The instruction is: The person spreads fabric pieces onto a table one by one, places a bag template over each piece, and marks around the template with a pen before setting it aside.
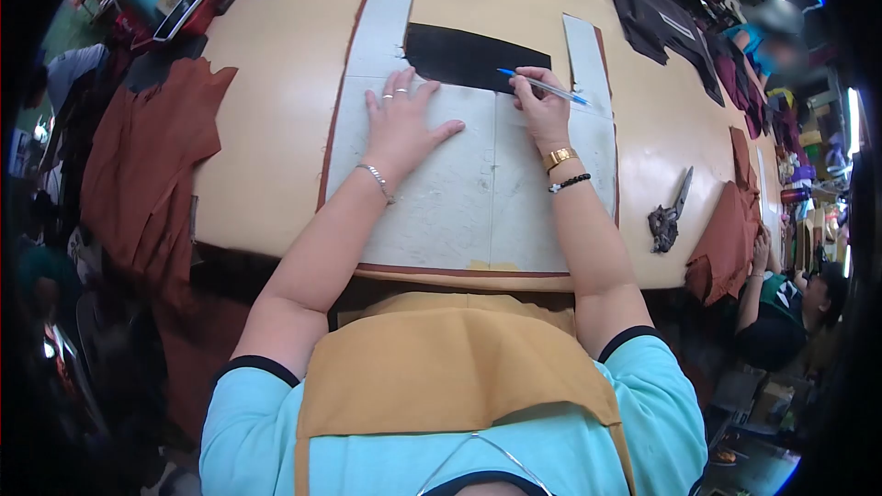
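My left hand [404,124] lies flat with its fingers spread on a pale grey pattern board [432,202], near the lower left corner of its notch. Reddish-brown leather [324,165] shows along the board's edges beneath it. Between the fingers of my right hand [544,110] is a blue pen [559,91], its blue end pointing left over the notch edge. A black flat piece [478,55] fills the lower part of the notch between the board's two upright arms. Whether the pen touches any surface I cannot tell.
Scissors [671,211] with wrapped handles lie to the right. Brown leather hangs over the table's left side [152,165] and more brown leather [721,248] lies at the right edge. Dark pieces [657,23] sit at the back right. A phone [186,7] rests at the back left. Other people work nearby.
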Motion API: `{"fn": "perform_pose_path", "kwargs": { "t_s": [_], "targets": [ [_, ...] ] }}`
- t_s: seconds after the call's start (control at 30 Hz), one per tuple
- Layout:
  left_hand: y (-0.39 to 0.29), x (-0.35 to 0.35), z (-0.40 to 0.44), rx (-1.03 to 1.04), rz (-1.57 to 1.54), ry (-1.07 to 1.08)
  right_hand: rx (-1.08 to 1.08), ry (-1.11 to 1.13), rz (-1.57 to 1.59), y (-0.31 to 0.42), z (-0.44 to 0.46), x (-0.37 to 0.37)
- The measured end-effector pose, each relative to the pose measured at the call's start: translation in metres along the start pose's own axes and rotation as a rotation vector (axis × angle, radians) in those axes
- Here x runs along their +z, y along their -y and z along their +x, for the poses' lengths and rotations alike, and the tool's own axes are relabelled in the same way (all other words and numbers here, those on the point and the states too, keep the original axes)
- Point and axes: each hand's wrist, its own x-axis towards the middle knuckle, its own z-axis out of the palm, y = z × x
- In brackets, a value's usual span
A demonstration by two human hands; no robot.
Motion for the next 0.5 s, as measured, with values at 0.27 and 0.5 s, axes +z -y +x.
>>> {"fn": "perform_pose_path", "kwargs": {
  "t_s": [0.27,0.5],
  "targets": [
    [0.000,-0.003,0.001,-0.016,0.030,0.065,-0.174,0.177,-0.036,-0.006,0.027,0.087],
    [0.002,0.005,0.002,0.001,0.060,0.002,-0.136,0.209,-0.221,0.001,0.034,0.117]
  ]
}}
